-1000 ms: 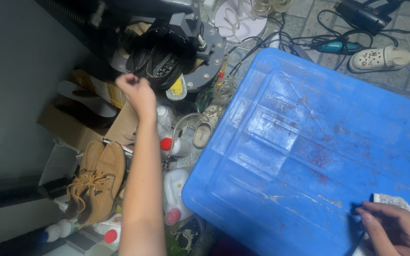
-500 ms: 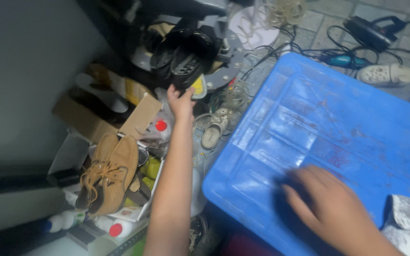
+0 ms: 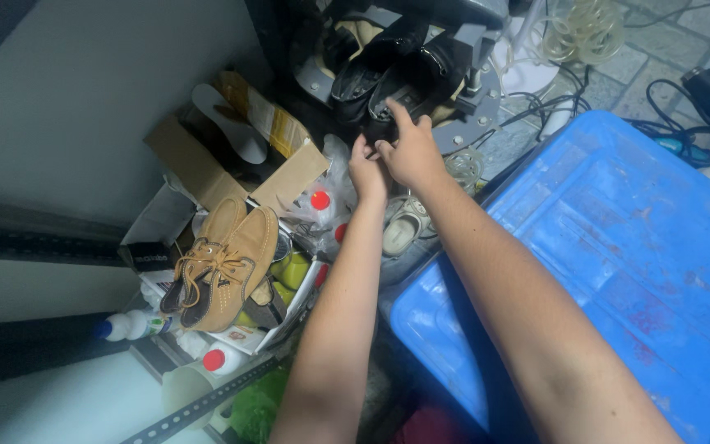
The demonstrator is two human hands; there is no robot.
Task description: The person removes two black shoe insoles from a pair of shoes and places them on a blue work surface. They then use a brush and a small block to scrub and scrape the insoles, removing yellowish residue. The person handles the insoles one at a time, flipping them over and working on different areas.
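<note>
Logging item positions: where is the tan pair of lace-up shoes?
The tan shoes lie lower left in the head view, beside the left hand's forearm, below the open cardboard box.

A: What does the room look like?
B: Plain pale wall [image 3: 84,90] fills upper left. A dark rail [image 3: 34,247] runs along its lower part, and a slotted metal shelf bar [image 3: 199,403] sits at bottom left.
A: Floor?
B: Grey stone tiles [image 3: 659,41] at upper right, with black cables [image 3: 675,107] and a coil of clear tubing [image 3: 577,29] lying on them. A large blue plastic bin lid [image 3: 618,247], scuffed with red stains, covers the right side.
A: Anything by the wall?
B: An open cardboard box [image 3: 207,164] with a white insole [image 3: 232,123] in it, tan lace-up shoes [image 3: 223,263], and white bottles with red caps [image 3: 215,360].
A: Light?
B: Dim and bluish.
</note>
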